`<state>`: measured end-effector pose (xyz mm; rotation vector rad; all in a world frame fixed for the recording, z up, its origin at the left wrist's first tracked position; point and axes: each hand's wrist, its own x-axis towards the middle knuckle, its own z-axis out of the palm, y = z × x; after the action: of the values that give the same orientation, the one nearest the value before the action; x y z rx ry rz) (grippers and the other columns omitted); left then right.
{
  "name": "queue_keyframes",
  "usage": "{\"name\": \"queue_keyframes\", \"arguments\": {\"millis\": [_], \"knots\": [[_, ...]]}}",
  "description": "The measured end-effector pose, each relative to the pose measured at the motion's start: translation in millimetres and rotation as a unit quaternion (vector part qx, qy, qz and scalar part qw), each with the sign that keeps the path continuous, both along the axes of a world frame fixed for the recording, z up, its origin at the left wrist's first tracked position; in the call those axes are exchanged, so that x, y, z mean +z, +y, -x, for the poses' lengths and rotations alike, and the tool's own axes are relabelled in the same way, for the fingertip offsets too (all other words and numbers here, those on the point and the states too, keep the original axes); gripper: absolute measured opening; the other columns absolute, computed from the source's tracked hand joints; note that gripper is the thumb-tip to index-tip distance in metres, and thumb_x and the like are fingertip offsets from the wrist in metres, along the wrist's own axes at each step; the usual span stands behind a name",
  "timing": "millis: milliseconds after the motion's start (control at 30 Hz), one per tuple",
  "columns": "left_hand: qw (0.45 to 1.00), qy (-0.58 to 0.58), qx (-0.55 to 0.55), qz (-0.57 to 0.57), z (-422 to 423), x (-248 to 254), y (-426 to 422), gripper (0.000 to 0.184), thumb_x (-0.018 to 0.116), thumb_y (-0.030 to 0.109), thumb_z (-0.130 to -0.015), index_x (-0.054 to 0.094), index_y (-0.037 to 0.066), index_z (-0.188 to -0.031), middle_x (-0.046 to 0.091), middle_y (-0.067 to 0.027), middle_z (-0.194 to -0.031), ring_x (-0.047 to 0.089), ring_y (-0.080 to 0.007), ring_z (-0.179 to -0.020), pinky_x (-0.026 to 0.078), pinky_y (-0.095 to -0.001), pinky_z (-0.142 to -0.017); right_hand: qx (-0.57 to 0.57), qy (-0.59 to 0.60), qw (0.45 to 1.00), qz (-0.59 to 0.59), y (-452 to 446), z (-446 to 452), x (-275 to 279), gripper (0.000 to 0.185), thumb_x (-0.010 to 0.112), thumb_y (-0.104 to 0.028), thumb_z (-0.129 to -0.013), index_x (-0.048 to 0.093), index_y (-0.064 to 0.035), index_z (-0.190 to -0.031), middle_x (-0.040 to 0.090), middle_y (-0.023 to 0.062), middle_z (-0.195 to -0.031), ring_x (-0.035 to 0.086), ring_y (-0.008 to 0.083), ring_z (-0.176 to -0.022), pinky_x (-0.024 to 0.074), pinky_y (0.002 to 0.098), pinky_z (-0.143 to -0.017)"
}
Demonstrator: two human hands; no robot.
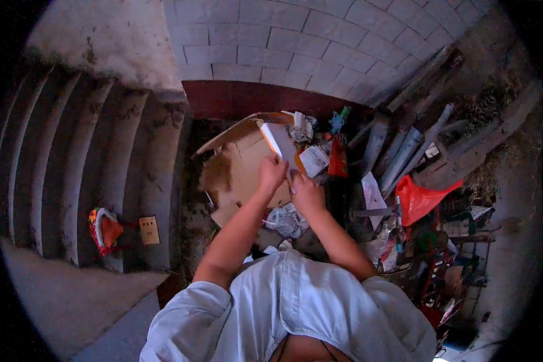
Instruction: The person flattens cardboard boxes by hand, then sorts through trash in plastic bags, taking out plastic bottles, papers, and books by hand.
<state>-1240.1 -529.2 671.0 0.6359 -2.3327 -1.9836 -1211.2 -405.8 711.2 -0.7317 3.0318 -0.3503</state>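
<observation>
A white paper booklet (276, 137) with an orange edge along its left side is held up in front of me, over a flattened piece of cardboard (245, 166). The fingers of my left hand (273, 172) are closed on its lower left corner. At its lower right edge, my right hand (306, 194) is closed too and pinches the paper. Just right of the hands lies another white booklet (314, 161) with an orange-brown edge. Beneath my forearms is a crumpled clear plastic bag (286, 221).
Concrete steps (84, 163) rise on the left, bearing a red patterned cloth item (105, 231) and a tan booklet (149, 230). Grey pipes (402, 154), a red plastic bag (425, 199) and mixed litter crowd the right. A tiled wall (283, 45) stands ahead.
</observation>
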Motion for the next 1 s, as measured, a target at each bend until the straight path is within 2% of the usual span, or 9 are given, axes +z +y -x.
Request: {"name": "queue_keyframes", "arguments": {"millis": [200, 300, 400, 433, 533, 667, 767, 867, 1000], "knots": [[0.988, 0.095, -0.09, 0.082, -14, 0, 9, 0.023, 0.048, 0.022, -0.079, 0.052, 0.0, -0.075, 0.053, -0.0142, -0.073, 0.053, -0.0236, -0.073, 0.041, -0.0312, -0.065, -0.073, -0.06, 0.99, 0.101, 5, -19, -2, 0.013, 0.05, -0.013, -0.075, 0.053, -0.0013, -0.075, 0.055, 0.0173, -0.067, 0.054, 0.0351, -0.066, 0.0436, 0.0413, -0.058], [0.963, 0.162, 0.006, -0.216, -27, 6, 17, 0.022, 0.045, 0.022, -0.083, 0.047, 0.001, -0.085, 0.048, -0.0089, -0.08, 0.048, -0.0192, -0.081, 0.039, -0.0298, -0.073, -0.048, 0.021, 0.957, 0.286, 12, -16, 4, 0.016, 0.048, -0.015, -0.078, 0.054, 0.0006, -0.078, 0.054, 0.0189, -0.067, 0.054, 0.0349, -0.065, 0.0428, 0.0398, -0.055], [0.958, 0.18, 0.022, -0.221, -23, 5, 9, 0.024, 0.045, 0.02, -0.082, 0.04, 0.001, -0.097, 0.046, -0.0076, -0.089, 0.046, -0.0178, -0.087, 0.038, -0.0299, -0.077, -0.023, 0.005, 0.969, 0.247, 19, -18, 15, 0.018, 0.046, -0.015, -0.081, 0.055, 0.0008, -0.083, 0.055, 0.0193, -0.071, 0.054, 0.0349, -0.065, 0.0434, 0.0372, -0.055], [0.954, 0.162, -0.005, -0.254, -23, 1, 2, 0.039, 0.047, 0.019, -0.08, 0.033, 0.001, -0.111, 0.042, -0.0112, -0.107, 0.043, -0.0211, -0.097, 0.036, -0.0306, -0.084, -0.015, 0.006, 0.971, 0.238, 18, -18, 20, 0.018, 0.047, -0.015, -0.081, 0.055, 0.0007, -0.084, 0.055, 0.0196, -0.071, 0.054, 0.0347, -0.065, 0.0435, 0.037, -0.055], [0.931, 0.201, -0.052, -0.299, -28, 7, -1, 0.055, 0.05, 0.018, -0.076, 0.025, 0.002, -0.122, 0.036, -0.014, -0.119, 0.038, -0.0233, -0.107, 0.032, -0.0319, -0.088, 0.001, 0.013, 0.971, 0.238, 13, -19, 27, 0.017, 0.049, -0.014, -0.079, 0.055, 0.0003, -0.086, 0.056, 0.0198, -0.072, 0.055, 0.0339, -0.065, 0.0442, 0.0367, -0.056], [0.962, 0.158, -0.028, -0.222, -26, 14, -5, 0.071, 0.053, 0.022, -0.073, 0.012, 0.002, -0.128, 0.032, -0.0154, -0.123, 0.041, -0.0248, -0.106, 0.039, -0.0326, -0.083, 0.017, 0.015, 0.96, 0.278, 17, -23, 27, 0.017, 0.05, -0.013, -0.078, 0.055, 0.001, -0.087, 0.056, 0.0202, -0.072, 0.056, 0.033, -0.065, 0.0442, 0.0357, -0.055], [0.962, 0.249, -0.07, -0.081, -23, 17, -5, 0.074, 0.054, 0.024, -0.073, 0.01, 0.001, -0.128, 0.04, -0.0199, -0.116, 0.052, -0.029, -0.092, 0.045, -0.0358, -0.071, 0.007, -0.008, 0.957, 0.29, 21, -31, 40, 0.018, 0.049, -0.013, -0.079, 0.055, 0.0022, -0.088, 0.055, 0.0206, -0.071, 0.057, 0.0327, -0.065, 0.0437, 0.0346, -0.054], [0.937, 0.045, -0.213, 0.273, -28, 51, -9, 0.074, 0.053, 0.025, -0.073, 0.009, 0.001, -0.127, 0.047, -0.0242, -0.105, 0.056, -0.0348, -0.074, 0.046, -0.0406, -0.06, -0.001, -0.027, 0.962, 0.271, 26, -32, 50, 0.02, 0.049, -0.015, -0.08, 0.055, 0.0022, -0.087, 0.056, 0.0202, -0.072, 0.057, 0.0325, -0.066, 0.0438, 0.0341, -0.055], [0.925, 0.078, -0.175, 0.328, -33, 38, 4, 0.071, 0.05, 0.019, -0.074, 0.008, 0.002, -0.128, 0.055, -0.0209, -0.078, 0.055, -0.0362, -0.062, 0.045, -0.0424, -0.054, -0.029, -0.061, 0.965, 0.254, 32, -31, 50, 0.021, 0.049, -0.017, -0.08, 0.056, 0.0021, -0.085, 0.056, 0.0197, -0.072, 0.057, 0.0321, -0.066, 0.0437, 0.0337, -0.056]]}}
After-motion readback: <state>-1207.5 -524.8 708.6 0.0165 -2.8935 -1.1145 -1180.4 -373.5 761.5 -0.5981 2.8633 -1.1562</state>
